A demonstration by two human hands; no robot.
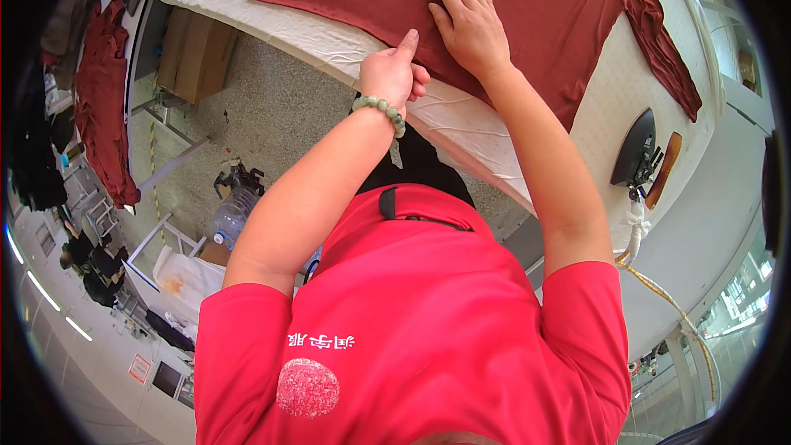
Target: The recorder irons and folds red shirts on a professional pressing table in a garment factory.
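A dark red piece of cloth (527,8) lies spread over a white padded ironing table (329,48). On it rests my right hand (471,23), palm down and flat, with the fingers stretched out. My left hand (387,76), with a green bead bracelet (381,105) at the wrist, is at the cloth's near edge. Its thumb points out over that edge while the other fingers are curled in; what they hold, if anything, is hidden. To the right, a black iron (636,147) stands on the table, apart from both hands.
Beside the iron is a brown wooden piece (666,169); a hose and cable (671,301) run down from the iron. More dark red cloth (105,107) hangs at the left. A cardboard box (194,53) and a large clear bottle (234,216) are below the table.
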